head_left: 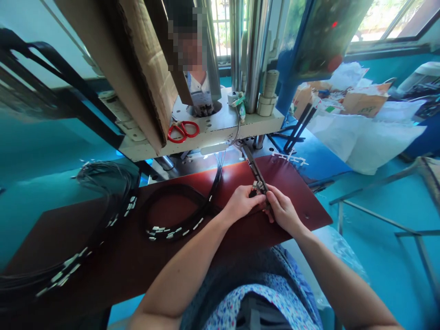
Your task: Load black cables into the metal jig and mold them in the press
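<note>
Both hands meet over the front of the dark red work board [227,233], around the near end of a long, narrow dark metal bar [253,166]. My right hand [284,210] is closed on the bar's near end from the right side. My left hand [243,202] pinches at the bar from the left, beside small shiny metal pieces [257,185]; what exactly its fingers hold is hidden. Left of my hands lies a coil of black cables [178,187] with white tags, its silvery ends [220,160] reaching toward the machine.
Ahead stands a press with a pale plate [220,133] and upright steel columns [253,55]. Red-handled scissors [183,131] lie on the plate. Another tagged cable bundle [106,183] is at left. White branched plastic pieces [290,158] lie right. Behind the press is a person [199,85].
</note>
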Motion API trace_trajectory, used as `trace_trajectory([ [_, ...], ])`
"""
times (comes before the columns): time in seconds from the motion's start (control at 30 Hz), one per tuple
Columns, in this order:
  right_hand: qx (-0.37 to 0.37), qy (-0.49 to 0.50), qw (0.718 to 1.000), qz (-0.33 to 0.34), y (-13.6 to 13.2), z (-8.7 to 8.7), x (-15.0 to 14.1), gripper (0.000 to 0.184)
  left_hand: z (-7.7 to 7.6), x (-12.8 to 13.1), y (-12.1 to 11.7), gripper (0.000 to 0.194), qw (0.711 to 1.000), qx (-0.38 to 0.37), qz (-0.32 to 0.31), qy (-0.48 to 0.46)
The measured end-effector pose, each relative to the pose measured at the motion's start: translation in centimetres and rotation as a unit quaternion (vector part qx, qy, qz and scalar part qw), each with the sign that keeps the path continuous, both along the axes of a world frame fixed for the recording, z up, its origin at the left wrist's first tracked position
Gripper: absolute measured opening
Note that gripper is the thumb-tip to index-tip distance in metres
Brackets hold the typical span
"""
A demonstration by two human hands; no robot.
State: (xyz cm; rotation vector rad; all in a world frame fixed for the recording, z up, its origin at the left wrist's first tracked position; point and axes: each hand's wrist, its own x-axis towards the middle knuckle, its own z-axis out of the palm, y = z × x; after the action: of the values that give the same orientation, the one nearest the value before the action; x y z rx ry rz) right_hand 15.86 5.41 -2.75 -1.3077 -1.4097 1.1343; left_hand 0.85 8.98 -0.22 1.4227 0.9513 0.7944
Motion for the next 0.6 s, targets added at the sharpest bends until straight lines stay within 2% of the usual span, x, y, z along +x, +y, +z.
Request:
trace_trajectory([
  [0.1,-0.017,0.057,0.998,-0.016,0.0,0.1,0.1,0.046,0.8,-1.0,0.8,0.031,0.992,-0.091,0.028,-0.079],
  [0.2,-0.023,0.096,0.995,-0.033,0.1,0.3,0.1,0.045,1.2,-1.7,1.2,0.036,0.972,-0.191,-0.015,-0.133],
  [0.27,-0.024,0.109,0.993,-0.040,0.2,0.3,0.2,0.044,1.0,-1.8,1.2,0.035,0.965,-0.224,-0.034,-0.130],
  [0.4,-0.033,0.115,0.992,-0.045,0.1,0.2,0.2,0.046,0.4,-1.3,1.1,0.027,0.972,-0.202,0.011,-0.116],
  [0.5,-0.036,0.116,0.992,-0.031,0.1,0.1,0.2,0.046,0.4,-0.9,1.0,0.024,0.977,-0.184,0.016,-0.108],
  [0.6,-0.041,0.117,0.992,-0.019,0.1,0.2,0.2,0.046,0.6,-0.5,0.7,0.024,0.988,-0.136,0.017,-0.064],
])
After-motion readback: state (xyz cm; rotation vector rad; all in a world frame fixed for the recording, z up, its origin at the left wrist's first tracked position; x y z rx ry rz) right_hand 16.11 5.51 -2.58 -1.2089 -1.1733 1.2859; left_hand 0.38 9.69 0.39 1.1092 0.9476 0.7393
